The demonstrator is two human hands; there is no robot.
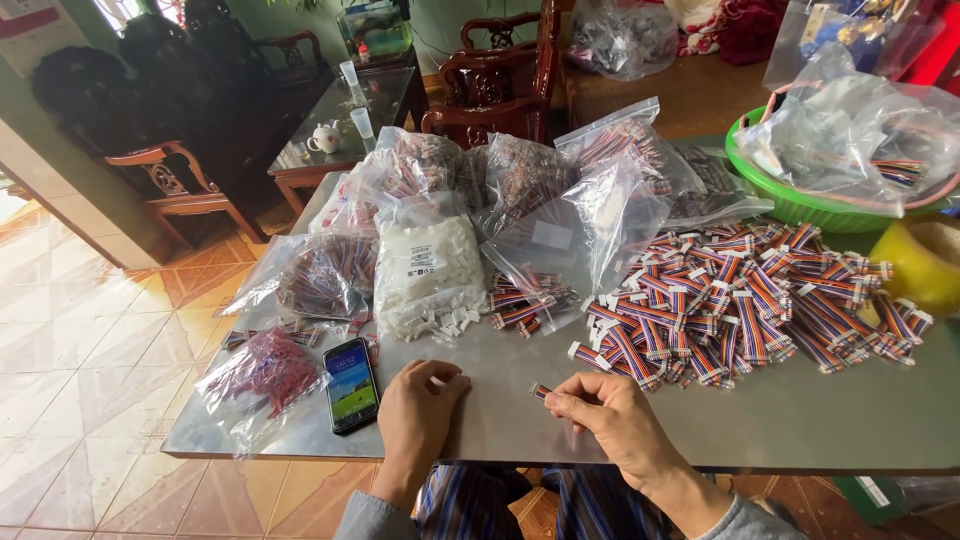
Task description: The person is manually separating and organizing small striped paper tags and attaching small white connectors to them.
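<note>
At the far left of the metal counter (800, 420), a clear bag of red parts (262, 375) lies near the front edge. Just beside it to the right, a smartphone (351, 384) lies flat with its screen lit.

The left hand (415, 415) rests on the counter just right of the smartphone. Its fingers (447, 383) are curled together toward the palm; whether they enclose anything cannot be told from this angle.

Behind the left hand, a clear bag of white plastic connectors (430, 265) stands open, with a few loose white pieces spilled at its base. To its left sits a bag of dark reddish wire pieces (318, 277). Further bags of striped wire pieces (520, 180) are stacked behind.

The right hand (615, 420) hovers just above the counter, near its front edge. Its fingers (563, 402) are clamped on one short striped ribbon cable piece (541, 391), which projects leftward from the fingertips toward the left hand, close to it but apart.

Right of centre, a large loose pile of striped ribbon cable pieces (745, 305) with white end connectors covers the counter. Behind it, a green basket (790, 205) holds clear plastic bags. At the far right edge stands a yellow container (920, 262), partly out of view.
</note>
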